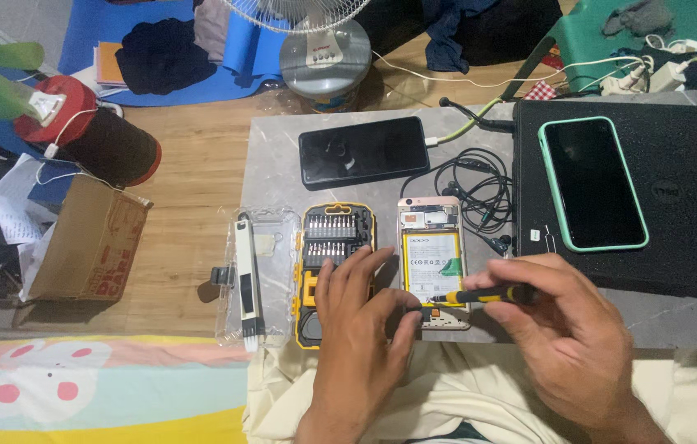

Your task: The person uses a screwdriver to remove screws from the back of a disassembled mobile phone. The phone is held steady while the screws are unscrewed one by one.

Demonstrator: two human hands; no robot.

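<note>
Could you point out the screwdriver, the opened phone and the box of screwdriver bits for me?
screwdriver [488, 293]: head view, on its black and yellow handle.
opened phone [432, 255]: head view, on the white battery.
bit box [334, 232]: head view, on the rows of bits.

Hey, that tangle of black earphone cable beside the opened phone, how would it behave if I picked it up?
The black earphone cable looks thin and loosely coiled, so it would probably hang limp and feel very light. Its loops overlap, so they may snag or come up as one clump. It lies close beside the opened phone, so a pull might nudge that.
</note>
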